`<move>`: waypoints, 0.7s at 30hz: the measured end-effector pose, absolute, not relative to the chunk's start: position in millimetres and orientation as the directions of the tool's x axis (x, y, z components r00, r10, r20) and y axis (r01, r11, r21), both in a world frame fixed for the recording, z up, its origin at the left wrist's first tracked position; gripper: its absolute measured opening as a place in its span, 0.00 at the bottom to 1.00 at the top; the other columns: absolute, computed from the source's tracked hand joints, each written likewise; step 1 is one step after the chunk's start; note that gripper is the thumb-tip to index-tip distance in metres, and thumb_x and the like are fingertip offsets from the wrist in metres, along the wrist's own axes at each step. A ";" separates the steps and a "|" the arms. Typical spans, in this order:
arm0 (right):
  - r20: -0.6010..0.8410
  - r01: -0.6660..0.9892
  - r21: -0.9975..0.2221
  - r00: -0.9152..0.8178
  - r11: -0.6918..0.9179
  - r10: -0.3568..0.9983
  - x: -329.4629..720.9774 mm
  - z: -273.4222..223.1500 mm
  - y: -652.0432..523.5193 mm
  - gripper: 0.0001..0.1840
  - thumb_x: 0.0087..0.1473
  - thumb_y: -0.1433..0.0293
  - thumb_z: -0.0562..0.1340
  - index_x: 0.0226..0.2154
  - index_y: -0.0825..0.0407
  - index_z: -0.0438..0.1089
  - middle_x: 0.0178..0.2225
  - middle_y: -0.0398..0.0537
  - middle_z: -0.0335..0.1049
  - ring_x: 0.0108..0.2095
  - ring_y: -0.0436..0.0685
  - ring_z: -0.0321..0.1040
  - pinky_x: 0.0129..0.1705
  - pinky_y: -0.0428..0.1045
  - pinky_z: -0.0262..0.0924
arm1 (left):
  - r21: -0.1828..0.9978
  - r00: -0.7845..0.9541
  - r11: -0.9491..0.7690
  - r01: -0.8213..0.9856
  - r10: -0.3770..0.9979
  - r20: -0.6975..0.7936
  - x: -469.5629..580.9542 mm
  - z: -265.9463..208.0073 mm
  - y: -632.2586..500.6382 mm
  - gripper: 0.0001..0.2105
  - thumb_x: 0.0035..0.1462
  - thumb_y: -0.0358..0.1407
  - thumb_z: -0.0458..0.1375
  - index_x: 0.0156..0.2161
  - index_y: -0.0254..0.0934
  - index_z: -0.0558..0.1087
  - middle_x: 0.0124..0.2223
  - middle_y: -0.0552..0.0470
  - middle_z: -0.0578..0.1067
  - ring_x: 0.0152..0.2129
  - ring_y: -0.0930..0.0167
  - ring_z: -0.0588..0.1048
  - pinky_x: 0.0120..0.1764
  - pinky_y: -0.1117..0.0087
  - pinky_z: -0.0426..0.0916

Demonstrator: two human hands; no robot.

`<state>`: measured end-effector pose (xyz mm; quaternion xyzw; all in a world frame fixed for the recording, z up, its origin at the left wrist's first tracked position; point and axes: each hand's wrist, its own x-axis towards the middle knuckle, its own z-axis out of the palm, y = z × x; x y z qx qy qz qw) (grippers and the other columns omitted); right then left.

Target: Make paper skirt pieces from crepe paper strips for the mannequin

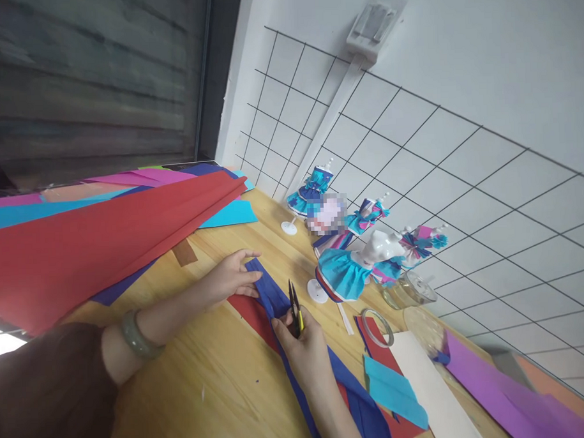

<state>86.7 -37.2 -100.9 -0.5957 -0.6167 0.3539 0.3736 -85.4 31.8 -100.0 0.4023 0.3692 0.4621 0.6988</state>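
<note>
My right hand [303, 346] is closed round small scissors [295, 305] with dark blades and a bit of yellow on the handle. The blades point up and away, and the thumb rests against a folded strip of blue crepe paper [273, 296]. At the far end of that strip is my left hand [236, 275], its fingers spread and touching the strip's edge. A red paper strip [250, 316] lies partly under the blue one. Further blue paper [365, 408] runs beneath my right forearm toward the front edge of the view.
Large red sheets [106, 244] and other coloured paper cover the left side. Small dress forms in paper dresses [344, 271] stand behind. To the right are a clear tape roll [377, 326], a turquoise piece [394, 391], a glass jar [409, 290] and purple paper [503, 390].
</note>
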 end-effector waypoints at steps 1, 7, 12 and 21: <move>0.034 0.467 -0.883 -0.011 0.035 0.999 86.8 -100.9 -37.2 0.11 0.47 0.65 0.59 0.23 0.49 0.55 0.19 0.35 0.55 0.20 0.48 0.52 0.24 0.44 0.49 | 0.906 0.305 0.239 -0.348 0.943 -0.132 -85.4 -101.3 32.4 0.26 0.47 0.33 0.62 0.50 0.36 0.57 0.33 0.50 0.75 0.26 0.70 0.76 0.33 0.64 0.72; 0.047 0.464 -0.885 0.030 0.028 0.998 88.0 -99.8 -35.4 0.13 0.46 0.62 0.60 0.23 0.50 0.55 0.19 0.36 0.55 0.19 0.47 0.51 0.23 0.44 0.48 | 0.918 0.303 0.192 -0.347 0.949 -0.084 -84.4 -102.7 33.2 0.33 0.45 0.35 0.64 0.54 0.34 0.54 0.24 0.55 0.74 0.22 0.71 0.75 0.32 0.64 0.72; 0.121 0.456 -0.887 0.076 0.074 0.990 87.9 -100.0 -34.4 0.15 0.45 0.62 0.61 0.23 0.49 0.53 0.25 0.42 0.66 0.24 0.50 0.58 0.26 0.45 0.53 | 0.922 0.324 0.165 -0.350 0.945 -0.046 -84.0 -98.7 30.5 0.33 0.46 0.36 0.63 0.55 0.34 0.54 0.24 0.55 0.74 0.22 0.71 0.75 0.31 0.66 0.72; 0.015 0.373 -0.928 0.104 -0.025 0.994 81.0 -94.9 -38.1 0.16 0.39 0.61 0.63 0.20 0.49 0.55 0.26 0.48 0.72 0.26 0.55 0.66 0.30 0.48 0.58 | 0.917 0.292 0.117 -0.382 0.956 0.000 -86.3 -97.0 32.6 0.33 0.45 0.38 0.63 0.55 0.35 0.56 0.29 0.51 0.76 0.25 0.71 0.75 0.31 0.67 0.72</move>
